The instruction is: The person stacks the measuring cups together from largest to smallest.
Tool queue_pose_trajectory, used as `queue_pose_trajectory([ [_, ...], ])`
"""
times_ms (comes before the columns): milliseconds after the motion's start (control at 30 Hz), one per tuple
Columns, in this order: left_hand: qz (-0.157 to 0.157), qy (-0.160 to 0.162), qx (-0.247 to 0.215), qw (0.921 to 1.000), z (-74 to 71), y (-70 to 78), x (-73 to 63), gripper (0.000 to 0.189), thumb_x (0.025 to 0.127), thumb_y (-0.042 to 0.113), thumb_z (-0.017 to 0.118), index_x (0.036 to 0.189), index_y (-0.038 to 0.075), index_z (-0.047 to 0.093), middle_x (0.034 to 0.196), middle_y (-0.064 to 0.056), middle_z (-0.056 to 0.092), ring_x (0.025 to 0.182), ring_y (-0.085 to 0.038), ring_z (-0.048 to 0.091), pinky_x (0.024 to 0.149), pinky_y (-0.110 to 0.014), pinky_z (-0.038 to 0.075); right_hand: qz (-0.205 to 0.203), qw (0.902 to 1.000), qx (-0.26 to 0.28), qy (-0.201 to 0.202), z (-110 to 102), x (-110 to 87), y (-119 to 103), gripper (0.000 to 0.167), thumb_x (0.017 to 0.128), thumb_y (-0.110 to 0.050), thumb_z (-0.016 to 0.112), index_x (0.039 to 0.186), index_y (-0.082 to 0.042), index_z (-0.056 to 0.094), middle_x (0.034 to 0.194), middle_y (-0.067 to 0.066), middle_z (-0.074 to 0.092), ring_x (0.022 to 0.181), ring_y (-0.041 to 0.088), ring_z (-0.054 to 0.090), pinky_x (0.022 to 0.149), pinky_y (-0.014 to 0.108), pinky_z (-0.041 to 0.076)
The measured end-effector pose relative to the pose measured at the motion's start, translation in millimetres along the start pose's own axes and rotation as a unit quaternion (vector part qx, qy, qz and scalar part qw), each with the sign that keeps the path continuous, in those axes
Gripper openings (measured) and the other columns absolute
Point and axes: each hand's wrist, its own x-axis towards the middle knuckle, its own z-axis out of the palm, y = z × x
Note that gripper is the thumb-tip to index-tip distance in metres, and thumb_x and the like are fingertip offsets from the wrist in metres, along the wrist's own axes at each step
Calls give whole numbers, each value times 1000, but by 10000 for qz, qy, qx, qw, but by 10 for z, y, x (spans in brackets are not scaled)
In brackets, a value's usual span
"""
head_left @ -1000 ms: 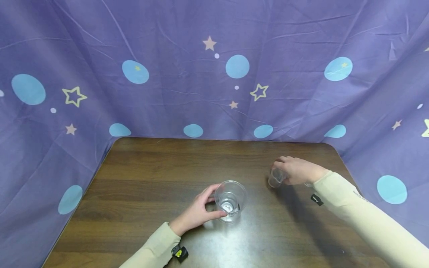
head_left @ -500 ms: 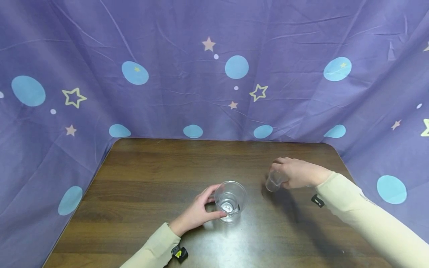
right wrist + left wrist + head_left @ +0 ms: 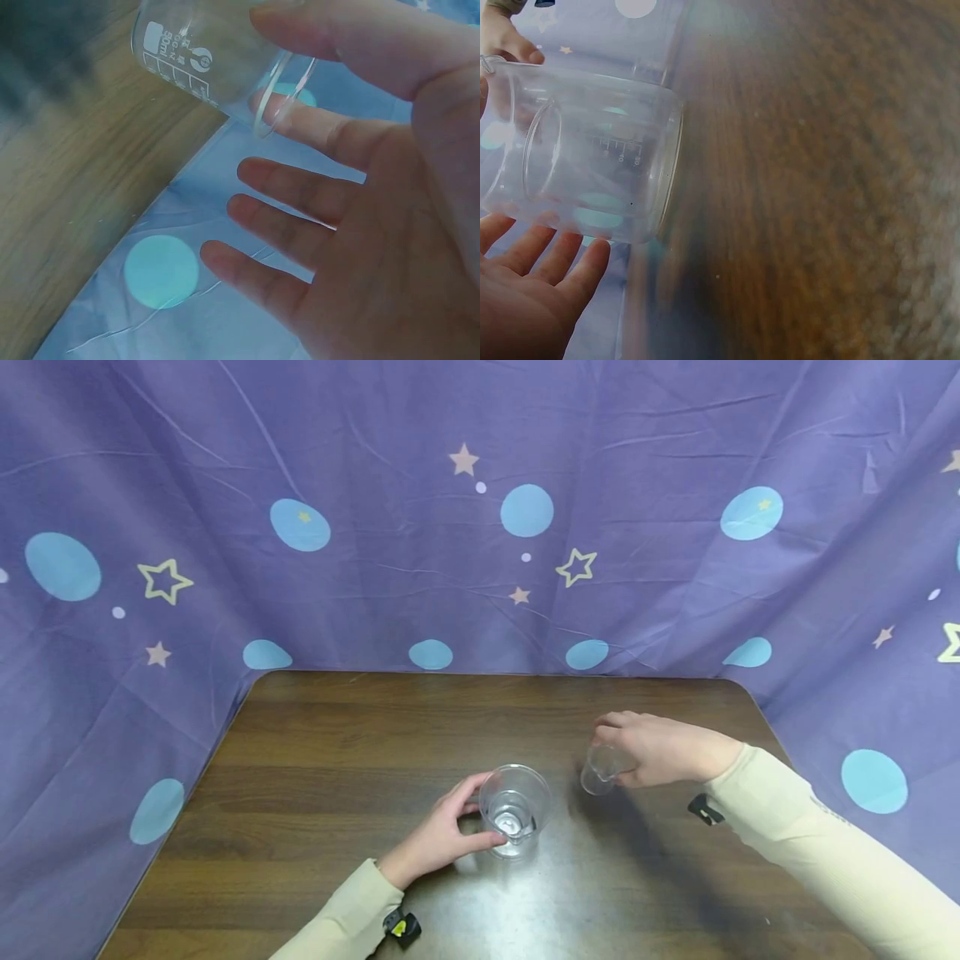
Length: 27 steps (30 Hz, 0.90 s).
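A large clear glass beaker (image 3: 517, 793) stands upright on the table, with some clear liquid in its lower part. My left hand (image 3: 438, 839) holds its left side, thumb in front and fingers behind. Faint graduation marks show on this beaker (image 3: 622, 150) in the left wrist view. To the right, my right hand (image 3: 663, 749) pinches a small clear beaker (image 3: 598, 775) near the rim from above. White print reading 50ml is on the small beaker (image 3: 180, 52) in the right wrist view, where thumb and index finger hold the rim and the other fingers extend free.
The brown wooden table (image 3: 337, 735) has rounded far corners. A purple curtain (image 3: 390, 527) with blue dots and stars hangs behind it and at both sides. The right sleeve (image 3: 802, 827) crosses over the table's right part.
My right hand has shifted a little left, carrying the small beaker closer to the large one. The left hand and the large beaker have stayed in place.
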Motion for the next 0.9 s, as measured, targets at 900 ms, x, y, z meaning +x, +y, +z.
queue_pose_trajectory([
  [900, -43, -97, -52, 9999, -7, 12, 8, 82, 85, 22, 88, 154, 11, 45, 152, -12, 51, 132, -32, 58, 112, -41, 51, -399, 9988, -204, 202, -331, 162, -431, 38, 83, -24, 83, 116, -10, 67, 138, 19, 60, 124, 40, 60, 105, 55, 54],
])
